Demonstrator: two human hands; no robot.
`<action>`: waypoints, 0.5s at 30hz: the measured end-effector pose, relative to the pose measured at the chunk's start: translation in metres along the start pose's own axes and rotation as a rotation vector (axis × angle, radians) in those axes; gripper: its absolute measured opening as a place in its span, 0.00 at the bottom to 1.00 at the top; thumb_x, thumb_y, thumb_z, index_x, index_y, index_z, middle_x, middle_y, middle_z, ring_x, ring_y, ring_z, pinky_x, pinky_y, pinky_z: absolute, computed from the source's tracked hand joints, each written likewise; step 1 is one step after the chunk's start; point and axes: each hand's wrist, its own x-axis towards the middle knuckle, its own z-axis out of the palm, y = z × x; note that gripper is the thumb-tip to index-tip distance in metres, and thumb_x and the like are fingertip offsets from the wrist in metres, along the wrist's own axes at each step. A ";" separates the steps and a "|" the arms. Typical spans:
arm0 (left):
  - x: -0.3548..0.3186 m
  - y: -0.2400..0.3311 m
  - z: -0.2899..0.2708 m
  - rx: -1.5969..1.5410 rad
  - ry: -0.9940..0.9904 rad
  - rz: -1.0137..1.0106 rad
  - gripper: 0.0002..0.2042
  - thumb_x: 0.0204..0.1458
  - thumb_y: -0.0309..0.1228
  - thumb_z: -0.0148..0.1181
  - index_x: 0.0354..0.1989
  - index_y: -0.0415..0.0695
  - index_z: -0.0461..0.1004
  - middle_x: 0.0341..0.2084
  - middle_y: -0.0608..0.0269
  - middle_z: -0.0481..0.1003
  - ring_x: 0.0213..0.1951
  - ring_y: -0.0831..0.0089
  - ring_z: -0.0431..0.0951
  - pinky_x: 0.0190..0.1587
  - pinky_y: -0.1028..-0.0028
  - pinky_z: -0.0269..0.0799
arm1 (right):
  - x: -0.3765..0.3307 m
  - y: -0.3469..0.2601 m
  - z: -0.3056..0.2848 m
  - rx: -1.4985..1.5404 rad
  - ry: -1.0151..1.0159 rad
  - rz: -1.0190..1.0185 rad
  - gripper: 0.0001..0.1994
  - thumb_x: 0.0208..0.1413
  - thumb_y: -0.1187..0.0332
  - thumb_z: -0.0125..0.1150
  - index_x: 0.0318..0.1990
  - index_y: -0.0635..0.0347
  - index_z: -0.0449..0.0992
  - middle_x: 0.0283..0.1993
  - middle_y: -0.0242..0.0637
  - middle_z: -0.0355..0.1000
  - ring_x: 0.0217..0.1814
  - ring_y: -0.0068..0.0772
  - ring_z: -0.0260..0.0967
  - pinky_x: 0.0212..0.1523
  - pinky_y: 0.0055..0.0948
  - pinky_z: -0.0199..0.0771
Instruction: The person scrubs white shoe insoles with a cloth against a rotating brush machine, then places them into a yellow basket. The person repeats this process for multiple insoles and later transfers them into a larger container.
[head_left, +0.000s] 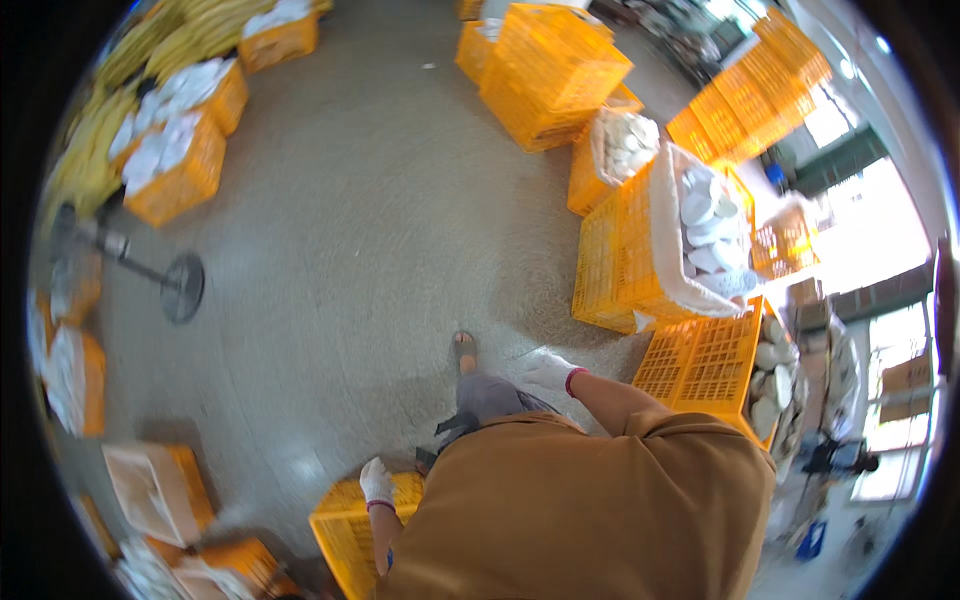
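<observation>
Head view: left hand [376, 484], white-gloved, rests on the rim of a yellow crate [345, 535] at lower centre; grasp unclear. Right hand [552, 372], gloved, hangs empty near the crates of white discs [705, 225] at right. Best to grip the rim firmly. Grey concrete floor [350, 230], workshop stacked with crates.

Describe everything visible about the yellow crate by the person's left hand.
The yellow crate is a plastic-looking box with lattice walls, standing on the grey floor at the lower edge of the view, slightly skewed. Only its top rim and one corner show; the person's brown-clad body covers the rest, so its contents cannot be seen. The white-gloved left hand rests at its upper rim. More orange crates stand just to its left.
</observation>
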 end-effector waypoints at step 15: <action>0.008 0.323 0.328 1.010 -0.294 0.239 0.11 0.64 0.38 0.62 0.51 0.49 0.76 0.33 0.70 0.73 0.35 0.73 0.75 0.33 0.66 0.71 | 0.055 0.139 -0.182 1.523 0.706 0.511 0.24 0.58 0.55 0.65 0.57 0.61 0.82 0.61 0.45 0.80 0.63 0.46 0.77 0.64 0.36 0.74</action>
